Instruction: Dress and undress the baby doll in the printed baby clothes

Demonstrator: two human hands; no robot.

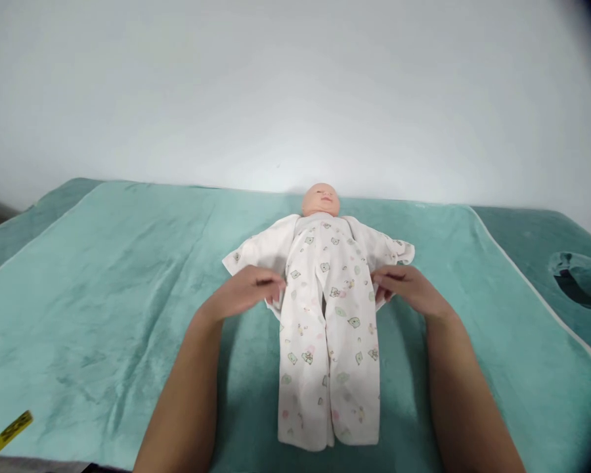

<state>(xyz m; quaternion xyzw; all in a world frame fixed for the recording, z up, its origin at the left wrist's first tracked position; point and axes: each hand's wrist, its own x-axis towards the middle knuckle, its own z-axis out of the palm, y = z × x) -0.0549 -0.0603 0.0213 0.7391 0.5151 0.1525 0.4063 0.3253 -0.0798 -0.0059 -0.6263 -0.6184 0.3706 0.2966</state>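
Observation:
A baby doll (321, 200) lies on its back in a white long-sleeved baby top (270, 244). White baby pants (329, 355) with small green and pink prints are laid flat over its front, waist end near the chest and legs pointing toward me. The fingers of my left hand (251, 287) are closed at the left edge of the pants, just below the sleeve. On the opposite edge my right hand (404, 286) has its fingers curled in a pinch at the fabric. The doll's limbs are hidden under the cloth.
A green plush cover (103, 315) spreads beneath everything, with a pale wall (276, 85) behind it. At the right edge lies a clear plastic item with a dark band (582, 279). A yellow strip with dark markings (7, 435) shows at the lower left.

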